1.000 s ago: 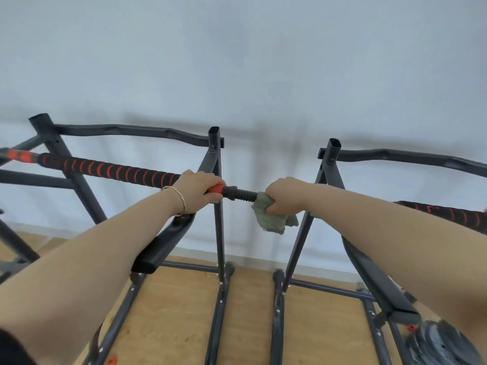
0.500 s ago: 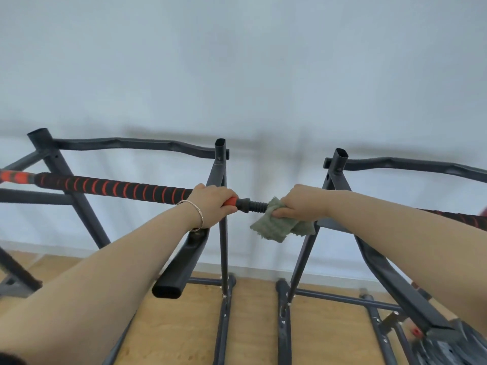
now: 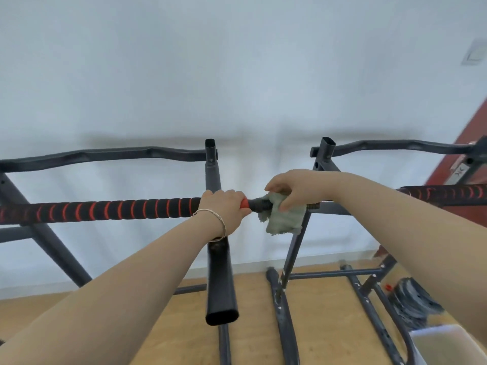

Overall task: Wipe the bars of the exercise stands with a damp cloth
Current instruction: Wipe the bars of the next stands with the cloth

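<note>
A long bar [image 3: 118, 210] with black and red spiral foam grip runs from the left edge to the middle. My left hand [image 3: 225, 208] grips it at its orange end collar. Just right of that hand, the bare black threaded end of the bar sticks out, and my right hand [image 3: 292, 189] holds a grey-green cloth [image 3: 284, 219] wrapped over it. The cloth hangs down below my fingers. Two dark metal exercise stands, one at left [image 3: 212, 164] and one at right [image 3: 326, 151], rise behind the hands. A second foam-gripped bar [image 3: 448, 193] lies on the right stand.
A white wall fills the background. The floor is light wood [image 3: 253, 333]. Dark weight plates [image 3: 413, 301] lie on the floor at the right, next to a pale container [image 3: 448, 346] at the bottom right corner. A red-brown door edge [image 3: 469, 143] shows at the far right.
The view has shifted, so the stands sit lower and more to the left. My right hand has turned over the bar's end, with the cloth now wrapped around it rather than hanging loose.
</note>
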### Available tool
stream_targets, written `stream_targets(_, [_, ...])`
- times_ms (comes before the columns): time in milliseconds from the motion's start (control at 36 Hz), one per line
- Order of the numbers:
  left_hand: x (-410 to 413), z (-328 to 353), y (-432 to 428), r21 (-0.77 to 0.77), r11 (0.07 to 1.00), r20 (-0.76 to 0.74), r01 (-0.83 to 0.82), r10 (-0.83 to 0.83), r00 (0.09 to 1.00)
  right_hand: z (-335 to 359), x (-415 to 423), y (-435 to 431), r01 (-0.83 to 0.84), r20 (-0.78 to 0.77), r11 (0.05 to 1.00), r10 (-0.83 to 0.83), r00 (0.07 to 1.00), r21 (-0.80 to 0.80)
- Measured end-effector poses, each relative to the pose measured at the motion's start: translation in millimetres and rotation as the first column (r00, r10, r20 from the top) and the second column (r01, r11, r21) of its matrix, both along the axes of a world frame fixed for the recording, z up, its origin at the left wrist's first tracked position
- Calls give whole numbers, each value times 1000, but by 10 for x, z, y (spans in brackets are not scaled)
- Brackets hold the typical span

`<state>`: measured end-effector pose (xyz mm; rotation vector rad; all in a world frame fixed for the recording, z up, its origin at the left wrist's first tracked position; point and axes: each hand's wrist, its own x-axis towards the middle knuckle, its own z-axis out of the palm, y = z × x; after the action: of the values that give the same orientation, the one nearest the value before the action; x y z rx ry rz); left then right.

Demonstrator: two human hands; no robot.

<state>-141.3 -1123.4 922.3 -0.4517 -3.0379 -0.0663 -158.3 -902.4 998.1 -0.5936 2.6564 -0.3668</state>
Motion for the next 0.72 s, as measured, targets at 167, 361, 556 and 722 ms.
stream_targets(167, [-25, -18, -1, -7, 1000, -16, 9, -9, 1000, -282, 218, -190, 64, -149, 977, -33, 988, 203])
stream_targets(361, [68, -122, 19, -76, 997, -176, 10, -24, 984, -785, 71, -298, 162, -612, 938, 64, 788, 307])
stream_targets(556, [147, -171, 116, -90, 993, -234, -73, 50, 971, -387, -123, -384, 135, 197, 977, -166, 966, 164])
stream_targets(722, [58, -101, 54, -8, 1000, -110, -30, 28, 993, -141, -195, -406, 81, 410, 978, -155, 899, 191])
